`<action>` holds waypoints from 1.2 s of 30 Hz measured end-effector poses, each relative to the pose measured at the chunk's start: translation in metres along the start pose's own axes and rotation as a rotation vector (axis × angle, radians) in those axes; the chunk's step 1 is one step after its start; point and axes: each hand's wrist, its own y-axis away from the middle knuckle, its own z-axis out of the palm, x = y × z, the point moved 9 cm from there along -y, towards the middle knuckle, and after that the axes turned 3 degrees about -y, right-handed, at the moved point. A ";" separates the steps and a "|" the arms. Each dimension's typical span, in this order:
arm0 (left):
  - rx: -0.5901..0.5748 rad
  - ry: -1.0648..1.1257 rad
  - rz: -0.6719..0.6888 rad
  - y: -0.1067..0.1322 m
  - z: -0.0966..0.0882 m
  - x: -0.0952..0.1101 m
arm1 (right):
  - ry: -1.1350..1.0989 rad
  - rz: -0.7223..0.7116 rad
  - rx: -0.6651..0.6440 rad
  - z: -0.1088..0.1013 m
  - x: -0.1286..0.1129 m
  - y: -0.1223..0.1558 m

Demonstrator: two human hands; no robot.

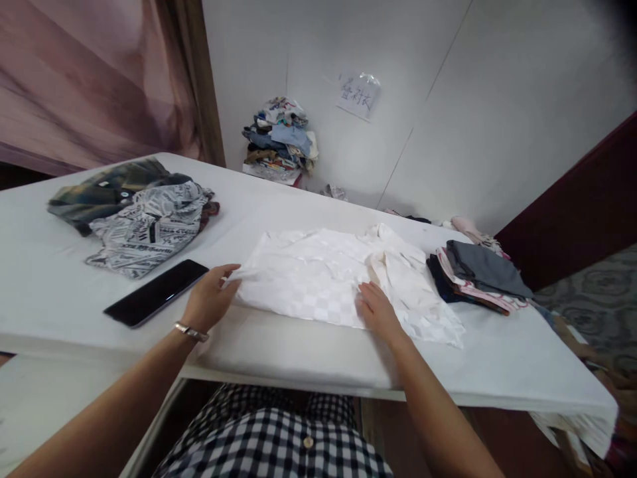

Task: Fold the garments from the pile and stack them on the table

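A white shirt (303, 272) with a faint checkered weave lies spread sideways in front of me, its collar and sleeve part bunched toward the right. My left hand (213, 295) is closed on the shirt's left end, pinching the cloth between thumb and fingers and pulling a small corner up. At the shirt's near edge, right of its middle, my right hand (377, 309) has its fingers bent and closed on the fabric; the thumb is partly hidden. A silver bracelet (192, 331) circles my left wrist.
Left of the shirt lies a black phone (156, 292); behind it are a newsprint-patterned shirt (149, 229) and a plaid shirt (112, 189). Folded clothes (480, 272) sit right on the white table (522, 358). Beyond the far edge, a clothes pile (281, 143) stands by the wall.
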 end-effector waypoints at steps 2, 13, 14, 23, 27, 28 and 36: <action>0.014 -0.048 0.066 0.001 -0.001 0.002 | 0.072 0.035 -0.062 0.011 0.002 -0.003; -0.094 -0.336 0.170 -0.009 0.006 0.019 | 0.211 0.099 -0.126 0.026 0.011 0.004; -0.082 -0.330 0.228 -0.010 0.007 0.030 | 0.211 0.104 -0.128 0.026 0.011 0.004; -0.381 -0.453 0.476 -0.011 0.101 0.054 | 0.188 0.158 -0.152 0.020 0.000 0.000; -0.405 -0.455 0.428 -0.024 0.121 0.033 | 0.080 0.139 -0.109 0.019 0.001 -0.001; -0.400 -0.442 0.428 -0.026 0.121 0.032 | 0.031 0.120 -0.071 0.016 0.002 -0.002; -0.309 -0.066 0.269 -0.032 0.069 0.039 | 0.047 0.280 0.441 -0.083 0.075 0.011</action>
